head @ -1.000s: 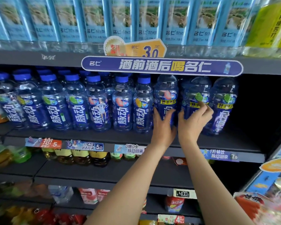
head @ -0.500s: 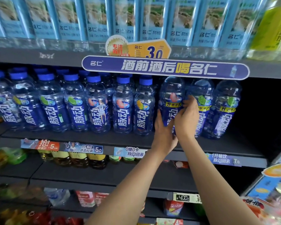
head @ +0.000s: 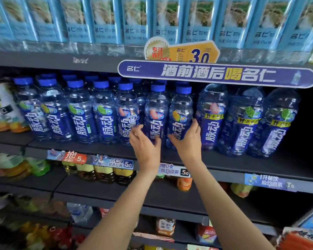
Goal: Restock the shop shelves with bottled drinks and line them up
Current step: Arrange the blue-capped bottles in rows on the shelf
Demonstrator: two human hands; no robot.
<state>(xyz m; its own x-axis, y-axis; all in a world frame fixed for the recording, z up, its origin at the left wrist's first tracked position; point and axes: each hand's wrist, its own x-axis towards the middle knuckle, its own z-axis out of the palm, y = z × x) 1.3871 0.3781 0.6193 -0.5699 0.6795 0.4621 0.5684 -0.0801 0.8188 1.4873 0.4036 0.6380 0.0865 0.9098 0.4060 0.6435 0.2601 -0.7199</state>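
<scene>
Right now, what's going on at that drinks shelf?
A person is facing up blue sports-drink bottles on the dark shelf. The left hand is at the peach-label bottle and the right hand cups the lemon-label bottle beside it. Both bottles stand upright in the front row, with three larger bottles to their right.

A long purple banner point(head: 217, 75) with white lettering hangs from the upper shelf edge — an orange price badge point(head: 183, 52) above it, price tags point(head: 90, 159) below
</scene>
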